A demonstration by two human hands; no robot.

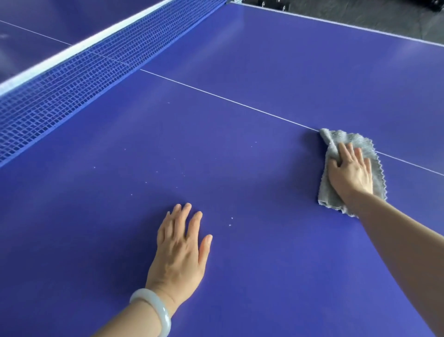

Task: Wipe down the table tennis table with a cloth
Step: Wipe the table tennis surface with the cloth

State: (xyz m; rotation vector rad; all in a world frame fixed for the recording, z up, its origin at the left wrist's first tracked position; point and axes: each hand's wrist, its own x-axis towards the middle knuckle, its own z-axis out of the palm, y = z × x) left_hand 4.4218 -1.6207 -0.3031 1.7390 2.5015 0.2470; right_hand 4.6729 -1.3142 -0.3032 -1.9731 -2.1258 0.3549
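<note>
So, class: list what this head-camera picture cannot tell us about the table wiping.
Head view: table surface under the cloth, covered by cloth and right hand.
Right thumb's grip: hidden by a cloth fold.
White specks: too small to identify.
Dark objects beyond the table: cut by top edge.

No lettering, brand mark or number is readable on the blue table tennis table [240,149], its blue mesh net [60,96] (white-taped along the top), or the grey fringed cloth [349,138].
</note>
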